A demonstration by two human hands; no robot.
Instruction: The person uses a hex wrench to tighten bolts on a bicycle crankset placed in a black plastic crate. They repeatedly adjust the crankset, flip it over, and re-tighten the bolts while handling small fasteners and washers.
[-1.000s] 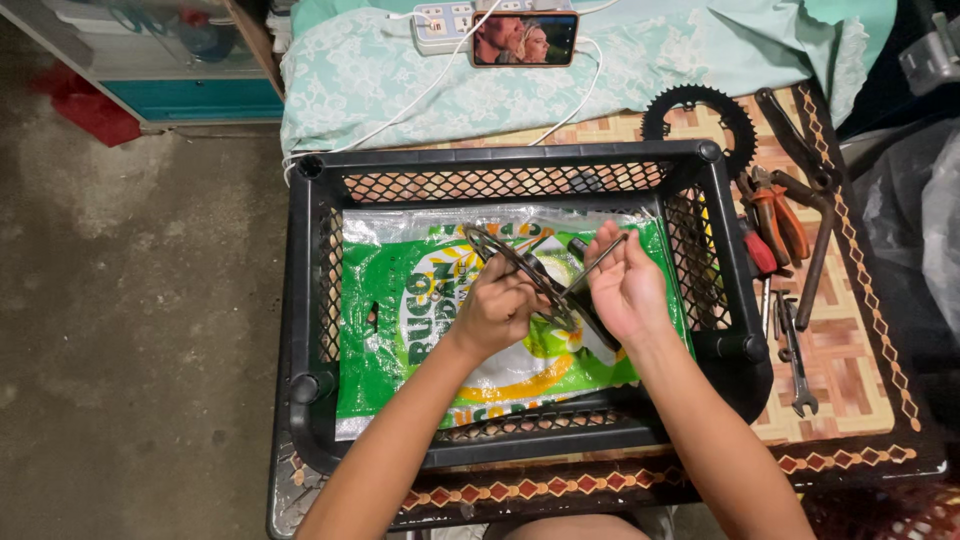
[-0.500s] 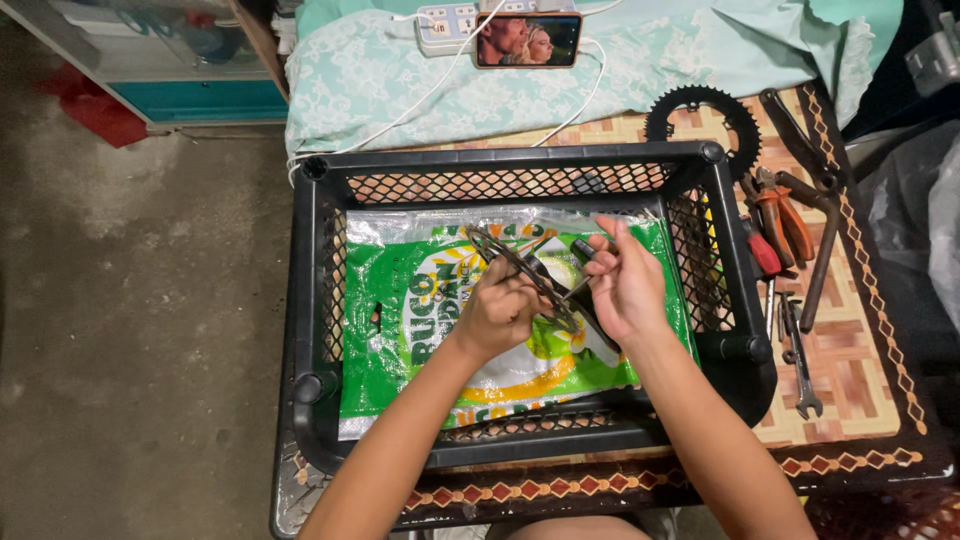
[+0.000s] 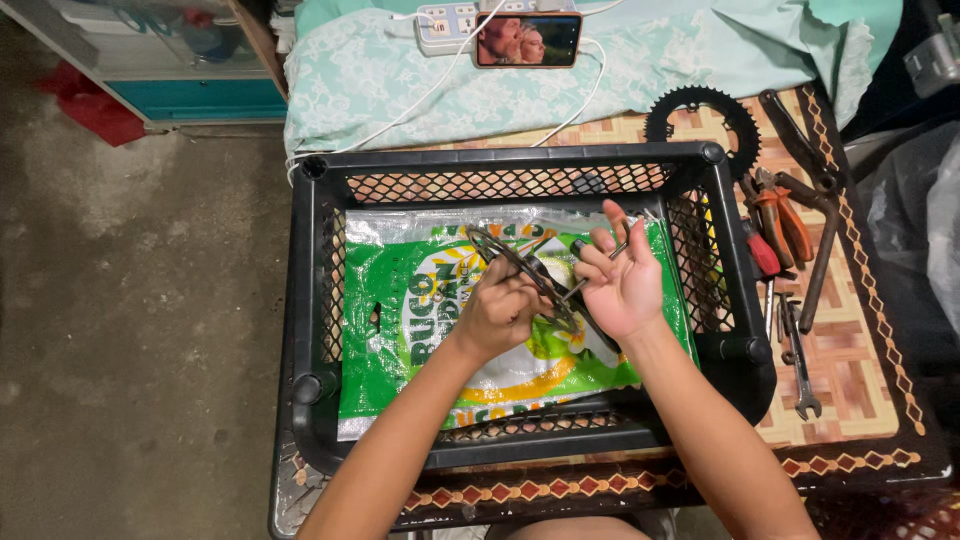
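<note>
1. Near the middle of the frame, above a black mesh crate [image 3: 520, 165], the left hand [image 3: 500, 315] is closing around a dark metal ring part [image 3: 520, 275], which looks like a chainring with thin arms; it is being held tilted, edge toward the camera.
2. The right hand [image 3: 625, 285] is sitting just right of it, fingers half curled, pinching a slim metal tool [image 3: 600, 272] whose tip is meeting the ring. I cannot tell what kind of tool it is.
3. The ring is probably stiff and fairly light, not fragile, yet its toothed edge could be biting into skin, and any grease would be making it slippery. Gripping it on an arm or the inner rim, as the left hand seems to be doing, looks safest.
4. A green printed plastic bag [image 3: 420, 330] is lining the crate floor below the hands; it is soft and slick.
5. At upper right, a second toothed sprocket [image 3: 700, 110] is lying on the patterned table [image 3: 850, 390], with orange-handled pliers [image 3: 785, 225] and a wrench [image 3: 800, 370] further down the right side.
</note>
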